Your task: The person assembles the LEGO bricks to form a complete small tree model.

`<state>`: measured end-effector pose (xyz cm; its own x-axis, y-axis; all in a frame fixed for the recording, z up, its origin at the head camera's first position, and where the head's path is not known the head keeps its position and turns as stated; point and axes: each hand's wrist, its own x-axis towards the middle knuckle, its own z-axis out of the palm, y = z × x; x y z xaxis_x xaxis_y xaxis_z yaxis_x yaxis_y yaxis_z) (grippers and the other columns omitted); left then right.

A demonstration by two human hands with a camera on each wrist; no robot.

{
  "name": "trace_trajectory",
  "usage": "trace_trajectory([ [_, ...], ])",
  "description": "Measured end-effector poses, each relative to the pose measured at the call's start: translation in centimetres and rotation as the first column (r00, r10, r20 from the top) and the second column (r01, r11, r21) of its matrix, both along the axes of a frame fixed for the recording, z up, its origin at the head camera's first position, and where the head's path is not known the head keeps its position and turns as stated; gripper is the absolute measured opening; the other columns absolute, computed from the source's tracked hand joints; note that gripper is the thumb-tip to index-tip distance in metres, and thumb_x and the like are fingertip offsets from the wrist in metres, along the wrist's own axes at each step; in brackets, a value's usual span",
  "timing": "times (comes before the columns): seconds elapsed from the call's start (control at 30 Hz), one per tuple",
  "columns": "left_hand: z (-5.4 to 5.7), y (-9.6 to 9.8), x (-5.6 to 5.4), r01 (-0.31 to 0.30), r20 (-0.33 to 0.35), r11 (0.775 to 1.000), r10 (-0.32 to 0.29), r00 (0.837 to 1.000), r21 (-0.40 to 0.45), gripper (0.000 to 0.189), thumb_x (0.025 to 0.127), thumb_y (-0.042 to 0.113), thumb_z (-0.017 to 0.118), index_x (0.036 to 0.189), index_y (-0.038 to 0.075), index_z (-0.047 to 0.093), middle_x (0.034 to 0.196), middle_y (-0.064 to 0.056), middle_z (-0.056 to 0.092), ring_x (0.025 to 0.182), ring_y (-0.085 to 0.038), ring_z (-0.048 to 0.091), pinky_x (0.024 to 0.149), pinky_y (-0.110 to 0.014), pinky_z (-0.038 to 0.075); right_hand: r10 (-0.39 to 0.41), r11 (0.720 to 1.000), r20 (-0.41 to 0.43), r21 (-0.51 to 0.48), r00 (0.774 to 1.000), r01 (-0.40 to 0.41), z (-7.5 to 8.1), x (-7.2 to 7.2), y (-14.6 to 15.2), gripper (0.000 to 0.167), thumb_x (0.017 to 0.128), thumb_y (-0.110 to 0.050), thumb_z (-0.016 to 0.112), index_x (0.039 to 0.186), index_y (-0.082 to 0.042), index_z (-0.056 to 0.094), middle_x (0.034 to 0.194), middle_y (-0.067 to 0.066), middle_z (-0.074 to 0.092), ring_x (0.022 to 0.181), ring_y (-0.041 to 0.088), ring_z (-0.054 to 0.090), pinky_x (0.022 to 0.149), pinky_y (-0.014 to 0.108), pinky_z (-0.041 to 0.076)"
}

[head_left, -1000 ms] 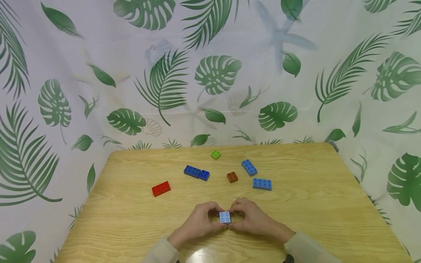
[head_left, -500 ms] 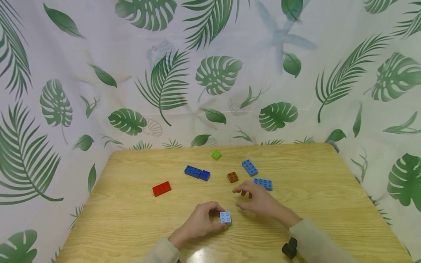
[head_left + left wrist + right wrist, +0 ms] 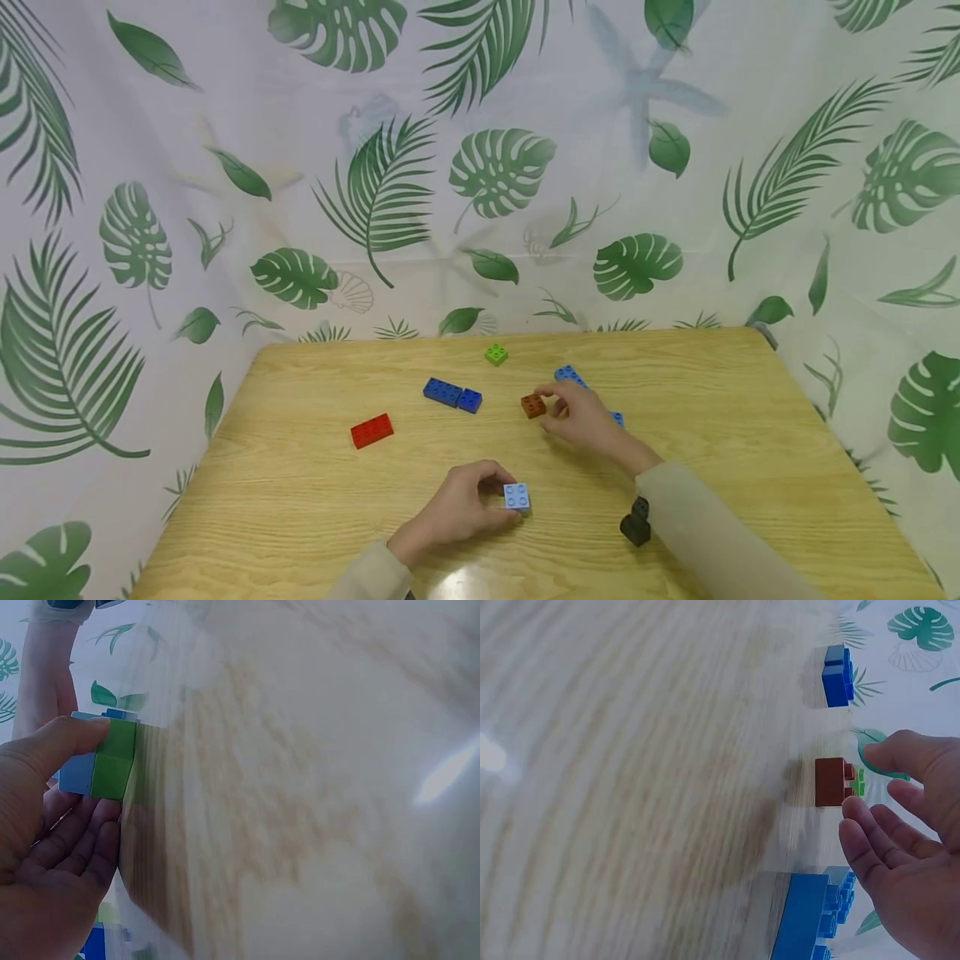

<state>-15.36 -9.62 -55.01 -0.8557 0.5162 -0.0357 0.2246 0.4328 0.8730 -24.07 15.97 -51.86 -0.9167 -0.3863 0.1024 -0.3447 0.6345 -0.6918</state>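
Observation:
A light blue square brick (image 3: 516,496) sits stacked with a green brick (image 3: 114,761), which shows its side in the left wrist view. My left hand (image 3: 465,504) pinches this stack between thumb and fingers at the table's front. Further back, my right hand (image 3: 583,419) reaches beside a brown square brick (image 3: 532,407). Its thumb and fingers are spread around the studded side of the brown brick (image 3: 829,782) in the right wrist view, with a gap between them and the brick. Two medium blue bricks (image 3: 568,373) are partly hidden behind this hand.
On the wooden table (image 3: 300,517) lie a red brick (image 3: 372,430) at left, a dark blue long brick (image 3: 442,392) beside a dark blue square brick (image 3: 470,400), and a lime green brick (image 3: 496,354) at the back. A leaf-patterned curtain (image 3: 420,308) borders the table.
My right hand has left the light blue brick and moved forward to the brown brick, now covering part of the blue bricks. My left hand keeps its hold in place.

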Motion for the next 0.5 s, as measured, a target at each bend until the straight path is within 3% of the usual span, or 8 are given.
trace_trajectory([
  [0.3,-0.1,0.0,-0.1,-0.001,-0.008,1.0,0.001,1.0,0.002,0.033,0.085,0.025,0.091,0.113,0.019,0.074,0.105,0.012,0.072,0.097,-0.003,0.065,0.09,-0.022,0.053,-0.006,0.999,0.02,0.043,1.0,0.006,-0.2,-1.4,-0.6,0.051,0.092,-0.004,0.077,0.14,0.002,0.062,0.123,0.018,0.067,0.085,0.016,0.06,0.073,0.031,0.051],
  [0.5,0.1,0.0,0.0,-0.005,0.013,1.0,0.005,1.0,-0.001,0.033,0.085,0.025,0.09,0.113,0.02,0.074,0.105,0.012,0.072,0.097,-0.002,0.065,0.09,-0.023,0.052,-0.021,0.998,0.062,0.057,0.998,0.017,-1.2,-2.1,-0.7,0.055,0.093,-0.008,0.077,0.144,0.0,0.06,0.125,0.017,0.067,0.084,0.015,0.057,0.072,0.032,0.049],
])
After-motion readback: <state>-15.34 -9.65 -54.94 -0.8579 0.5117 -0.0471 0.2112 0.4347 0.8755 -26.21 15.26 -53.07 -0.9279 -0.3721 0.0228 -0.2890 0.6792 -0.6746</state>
